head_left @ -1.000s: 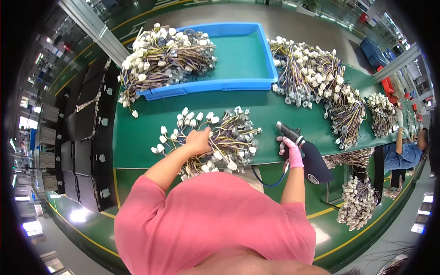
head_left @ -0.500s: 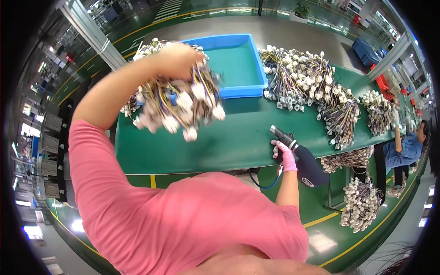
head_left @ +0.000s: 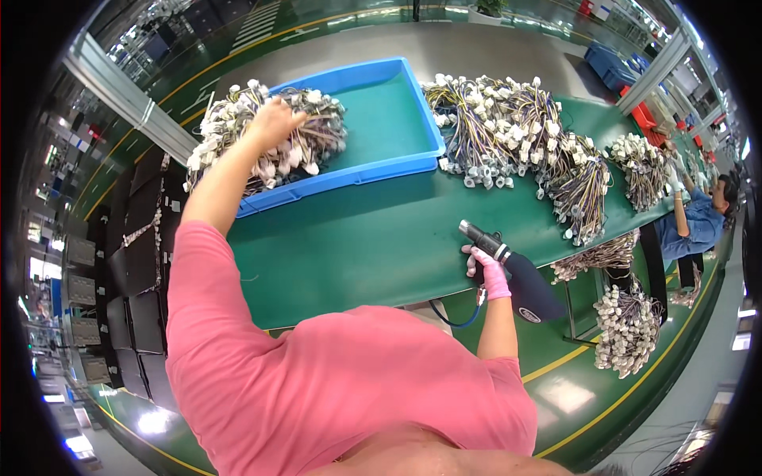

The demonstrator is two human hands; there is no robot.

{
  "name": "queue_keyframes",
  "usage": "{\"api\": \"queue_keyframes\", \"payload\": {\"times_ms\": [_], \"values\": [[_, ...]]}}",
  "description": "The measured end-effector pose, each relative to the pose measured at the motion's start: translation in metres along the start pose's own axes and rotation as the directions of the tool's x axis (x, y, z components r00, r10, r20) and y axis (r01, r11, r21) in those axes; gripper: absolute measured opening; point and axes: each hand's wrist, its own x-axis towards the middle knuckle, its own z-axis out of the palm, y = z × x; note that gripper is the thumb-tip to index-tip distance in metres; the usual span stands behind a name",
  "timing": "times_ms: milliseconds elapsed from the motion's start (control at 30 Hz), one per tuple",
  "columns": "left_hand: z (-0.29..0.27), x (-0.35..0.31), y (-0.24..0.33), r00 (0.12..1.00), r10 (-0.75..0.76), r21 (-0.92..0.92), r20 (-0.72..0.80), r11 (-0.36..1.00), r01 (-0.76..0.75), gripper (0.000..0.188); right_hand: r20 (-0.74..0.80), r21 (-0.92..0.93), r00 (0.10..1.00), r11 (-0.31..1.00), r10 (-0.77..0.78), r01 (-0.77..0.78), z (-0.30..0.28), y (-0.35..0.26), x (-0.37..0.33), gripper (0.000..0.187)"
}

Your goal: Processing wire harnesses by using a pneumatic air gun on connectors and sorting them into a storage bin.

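Observation:
My left hand [head_left: 276, 123], bare, is over the left part of a blue tray [head_left: 361, 170]. Its fingers are closed round a bundle of wire harnesses [head_left: 298, 151] with white connectors, blurred at its right side. More harnesses [head_left: 218, 131] lie heaped beneath and left of it, over the tray's left end. My right hand [head_left: 490, 274], in a pink glove, grips a black air vacuum gun [head_left: 482, 238] at the table's front edge. The gun's nozzle points away to the left; a dark cloth bag [head_left: 532, 289] hangs behind it, and a blue hose [head_left: 456, 321] runs from below.
Harness bundles [head_left: 508, 119] are piled on the green table [head_left: 357, 246] right of the tray, with more [head_left: 627, 325] hanging below its edge. A co-worker in blue [head_left: 694, 226] works at the far right. A metal post [head_left: 131, 99] stands at the left.
My left hand has brought the harness bundle down and away from me, from above the table onto the heap in the tray. The right hand keeps its hold on the gun.

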Motion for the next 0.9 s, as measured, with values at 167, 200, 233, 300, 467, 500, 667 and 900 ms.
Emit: {"api": "queue_keyframes", "payload": {"times_ms": [167, 200, 233, 300, 467, 500, 667, 900], "values": [[0.039, -0.021, 0.063, 0.998, -0.057, -0.210, -0.013, 0.976, 0.053, 0.044, -0.021, -0.018, 1.000, 1.000, -0.009, 0.008, 0.006, -0.004, -0.003, 0.026], [0.041, -0.023, 0.069, 0.996, -0.080, -0.205, -0.040, 0.976, 0.070, 0.049, -0.026, -0.028, 1.000, 1.000, -0.011, 0.010, 0.005, -0.006, -0.001, 0.026], [0.042, -0.028, 0.068, 0.997, -0.059, -0.220, 0.044, 0.973, 0.067, 0.061, -0.027, -0.032, 1.000, 0.999, -0.006, 0.005, 0.006, -0.006, 0.000, 0.026], [0.030, -0.036, 0.055, 0.992, -0.014, -0.228, 0.122, 0.973, 0.042, 0.083, -0.037, -0.015, 0.999, 1.000, 0.016, -0.017, 0.006, -0.006, 0.002, 0.026], [0.002, -0.077, 0.022, 0.945, -0.174, -0.140, 0.278, 0.965, 0.219, 0.105, -0.058, -0.002, 0.998, 1.000, 0.028, -0.028, 0.003, -0.007, 0.000, 0.027], [0.009, -0.081, 0.022, 0.947, -0.181, 0.000, 0.265, 0.982, 0.188, 0.101, -0.069, -0.003, 0.997, 1.000, 0.026, -0.026, 0.004, -0.007, 0.000, 0.027], [0.037, -0.090, -0.030, 0.994, -0.096, 0.155, 0.050, 0.984, 0.087, 0.075, -0.044, -0.016, 0.998, 0.999, 0.047, -0.048, 0.005, -0.010, 0.000, 0.027], [0.082, -0.113, 0.045, 0.907, -0.419, -0.218, -0.054, 0.891, 0.399, 0.071, -0.042, -0.029, 0.999, 0.999, 0.016, -0.018, 0.012, -0.008, -0.001, 0.023]]}}
